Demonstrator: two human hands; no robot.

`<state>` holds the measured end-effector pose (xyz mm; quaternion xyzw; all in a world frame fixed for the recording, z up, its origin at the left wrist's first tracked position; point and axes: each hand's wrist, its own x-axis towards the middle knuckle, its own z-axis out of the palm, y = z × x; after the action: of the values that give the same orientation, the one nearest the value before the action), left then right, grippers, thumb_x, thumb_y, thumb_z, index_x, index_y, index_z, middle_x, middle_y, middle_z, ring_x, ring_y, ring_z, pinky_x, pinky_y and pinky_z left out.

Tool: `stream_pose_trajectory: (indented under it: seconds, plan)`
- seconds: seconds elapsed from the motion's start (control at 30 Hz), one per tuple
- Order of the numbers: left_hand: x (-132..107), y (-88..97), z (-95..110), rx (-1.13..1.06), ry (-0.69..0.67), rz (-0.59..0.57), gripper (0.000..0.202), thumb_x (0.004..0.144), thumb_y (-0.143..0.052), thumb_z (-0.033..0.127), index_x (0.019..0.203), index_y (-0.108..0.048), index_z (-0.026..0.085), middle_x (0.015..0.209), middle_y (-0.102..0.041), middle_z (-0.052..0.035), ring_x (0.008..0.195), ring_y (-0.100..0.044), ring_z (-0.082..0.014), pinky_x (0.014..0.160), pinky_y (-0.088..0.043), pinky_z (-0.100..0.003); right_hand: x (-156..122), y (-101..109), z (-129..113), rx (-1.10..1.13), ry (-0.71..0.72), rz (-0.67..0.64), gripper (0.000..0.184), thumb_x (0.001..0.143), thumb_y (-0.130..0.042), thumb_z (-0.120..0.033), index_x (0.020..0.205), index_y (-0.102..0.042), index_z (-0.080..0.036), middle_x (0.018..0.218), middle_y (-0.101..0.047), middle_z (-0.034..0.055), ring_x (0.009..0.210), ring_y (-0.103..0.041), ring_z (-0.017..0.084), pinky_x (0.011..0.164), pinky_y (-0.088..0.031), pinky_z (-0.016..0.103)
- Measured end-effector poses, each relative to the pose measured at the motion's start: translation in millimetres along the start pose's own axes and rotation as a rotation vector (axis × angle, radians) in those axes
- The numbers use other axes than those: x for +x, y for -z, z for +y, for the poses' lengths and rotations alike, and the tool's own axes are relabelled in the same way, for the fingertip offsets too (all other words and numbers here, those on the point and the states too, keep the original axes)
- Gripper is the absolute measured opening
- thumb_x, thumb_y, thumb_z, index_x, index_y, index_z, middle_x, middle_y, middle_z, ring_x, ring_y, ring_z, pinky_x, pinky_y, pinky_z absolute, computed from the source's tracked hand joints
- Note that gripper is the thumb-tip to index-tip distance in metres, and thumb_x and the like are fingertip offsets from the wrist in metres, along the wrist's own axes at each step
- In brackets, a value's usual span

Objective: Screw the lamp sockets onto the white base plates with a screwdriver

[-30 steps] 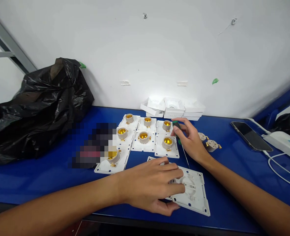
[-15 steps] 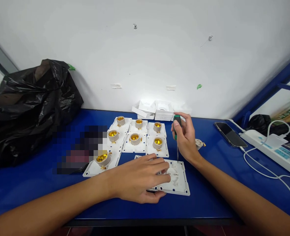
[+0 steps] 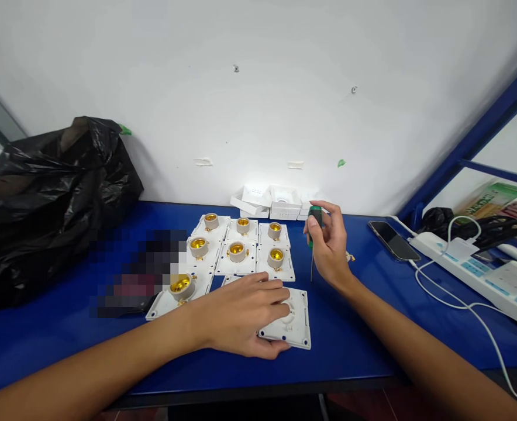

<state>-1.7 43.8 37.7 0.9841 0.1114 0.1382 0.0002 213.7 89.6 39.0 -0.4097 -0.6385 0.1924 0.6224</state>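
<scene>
Here, start at far left with a bulky black bag (image 3: pixel 57 216) on the blue worktop (image 3: pixel 223 368), then pass to square plates (image 3: pixel 159 305) bearing gold-lined sockets (image 3: pixel 237 252). Next, see the left hand (image 3: pixel 245 316) draped across a flat white plate (image 3: pixel 300 327) on the near side, fingers slightly apart on top, thumb by the near edge; hard to tell whether firmly clamped. Best to press evenly there, so as to prevent sliding, and to leave the moulded round part uncovered for the tool. Just to the right, note the right hand (image 3: pixel 328 240) clamped on a screwdriver (image 3: pixel 315 211), shaft pointing down, tip seemingly apart from the plate, beyond the far right corner. Better to set the shaft square before turning, fingers clear of the tip. Further right, mind the phone (image 3: pixel 393 240) and power strip (image 3: pixel 454 257); allow elbow room.
</scene>
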Motion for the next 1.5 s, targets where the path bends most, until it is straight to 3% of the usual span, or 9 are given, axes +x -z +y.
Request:
stream_pose_trajectory:
  seconds: [0.27, 0.57, 0.77, 0.9, 1.13, 1.37, 1.5]
  plan:
    - [-1, -1.0, -3, 0.025, 0.011, 0.008, 0.035, 0.091, -0.081, 0.046, 0.08, -0.062, 0.019, 0.082, -0.066, 0.0011, 0.078, -0.065, -0.0199, 0.087, -0.046, -0.036, 8, 9, 7, -0.068, 0.034, 0.036, 0.023, 0.102, -0.055, -0.035, 0.124, -0.056, -0.028, 0.075, -0.051, -0.003, 0.055, -0.041, 0.013, 0.048, -0.035, 0.029]
    - [-1, -1.0, -1, 0.023, 0.019, 0.024, 0.035, 0.094, -0.08, 0.048, 0.084, -0.06, 0.02, 0.09, -0.066, -0.0013, 0.083, -0.065, -0.0218, 0.084, -0.045, -0.036, 27, 38, 5, -0.19, 0.149, 0.177, 0.025, 0.104, -0.052, -0.037, 0.128, -0.051, -0.029, 0.08, -0.052, 0.0003, 0.06, -0.048, 0.017, 0.053, -0.041, 0.034]
    - [0, -1.9, 2, -0.021, 0.052, 0.041, 0.03, 0.096, -0.078, 0.044, 0.089, -0.061, 0.02, 0.093, -0.066, -0.0005, 0.085, -0.065, -0.0208, 0.086, -0.046, -0.034, 20, 42, 15, -0.274, 0.181, 0.103, 0.027, 0.098, -0.061, -0.037, 0.122, -0.056, -0.027, 0.085, -0.056, 0.0024, 0.066, -0.055, 0.019, 0.057, -0.046, 0.037]
    - [0, -1.0, 4, -0.056, 0.084, 0.03, 0.031, 0.096, -0.08, 0.042, 0.085, -0.059, 0.02, 0.094, -0.065, -0.0001, 0.087, -0.064, -0.0201, 0.09, -0.046, -0.034, 20, 43, 19, -0.262, 0.142, 0.085, 0.025, 0.102, -0.054, -0.036, 0.126, -0.053, -0.028, 0.079, -0.052, -0.0001, 0.062, -0.049, 0.017, 0.055, -0.041, 0.035]
    - [-1, -4.5, 5, -0.109, 0.086, 0.02, 0.027, 0.097, -0.078, 0.039, 0.089, -0.059, 0.02, 0.096, -0.065, -0.0011, 0.088, -0.064, -0.0208, 0.096, -0.045, -0.036, 36, 61, 21, -0.297, 0.055, -0.04, 0.018, 0.1, -0.057, -0.034, 0.117, -0.056, -0.028, 0.072, -0.043, -0.0043, 0.055, -0.037, 0.014, 0.052, -0.031, 0.032]
    - [2, -5.4, 10, -0.163, 0.093, 0.019, 0.018, 0.1, -0.072, 0.031, 0.091, -0.06, 0.02, 0.097, -0.064, -0.0008, 0.09, -0.064, -0.0202, 0.1, -0.045, -0.035, 29, 51, 15, -0.305, 0.059, -0.166, 0.018, 0.096, -0.061, -0.034, 0.113, -0.058, -0.028, 0.075, -0.053, -0.0043, 0.06, -0.049, 0.014, 0.058, -0.041, 0.031]
    - [2, -2.9, 7, -0.171, 0.096, 0.017, 0.016, 0.103, -0.066, 0.028, 0.09, -0.06, 0.021, 0.093, -0.066, -0.0004, 0.086, -0.064, -0.0195, 0.103, -0.044, -0.037, 31, 54, 18, -0.303, 0.071, -0.095, 0.018, 0.097, -0.06, -0.035, 0.113, -0.057, -0.028, 0.077, -0.053, -0.0034, 0.063, -0.049, 0.015, 0.059, -0.042, 0.031]
